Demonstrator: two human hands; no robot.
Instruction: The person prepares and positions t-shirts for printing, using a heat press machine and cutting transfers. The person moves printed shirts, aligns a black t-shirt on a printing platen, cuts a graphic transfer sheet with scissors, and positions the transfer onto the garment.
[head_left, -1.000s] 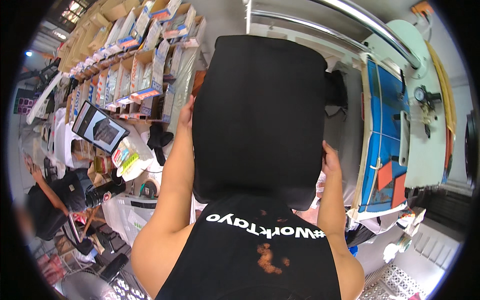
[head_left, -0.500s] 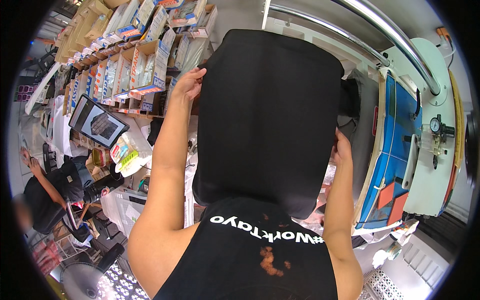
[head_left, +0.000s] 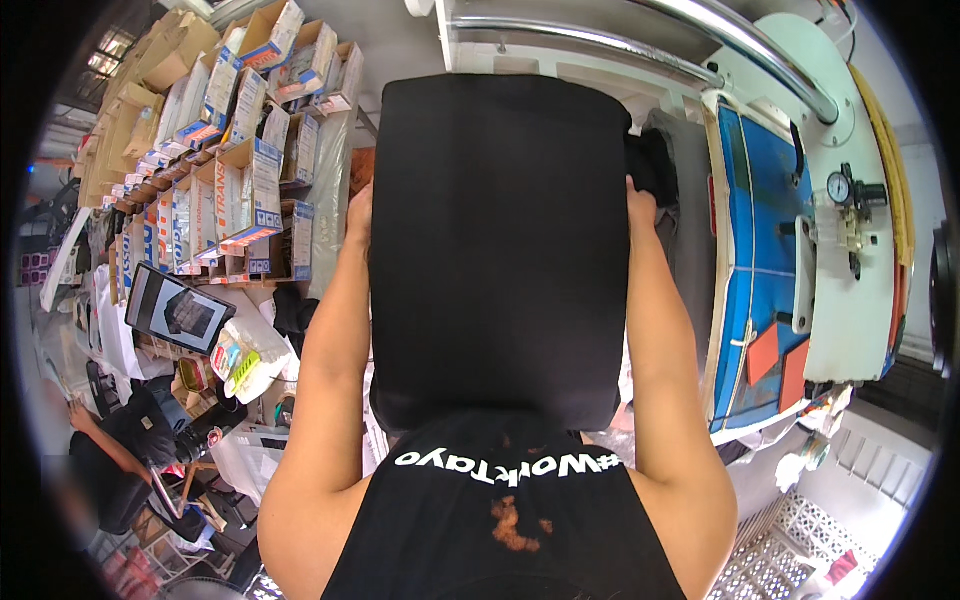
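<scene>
A smooth black cloth (head_left: 500, 250) lies stretched flat over a large, roughly rectangular form with rounded corners, in front of my chest. Along its left edge, toward the far end, my left hand (head_left: 360, 212) grips the side, with most of its fingers hidden by the cloth. My right hand (head_left: 642, 208) holds the opposite edge at about the same height, its thumb showing and the other fingers tucked out of sight. Bunched dark fabric (head_left: 655, 165) hangs just beyond my right hand. What lies under the cloth is hidden.
A press machine with chrome bars (head_left: 590, 45), a blue panel (head_left: 765, 220) and a pressure gauge (head_left: 840, 187) stands at the right. Opened cardboard boxes (head_left: 250, 190) fill the left, near a tablet screen (head_left: 180, 308). Another person (head_left: 125, 440) sits at the lower left.
The view has shifted, and the cloth now sits straighter. My right hand has slid farther along its edge, level with the left. My left fingertips have gone behind the cloth's edge.
</scene>
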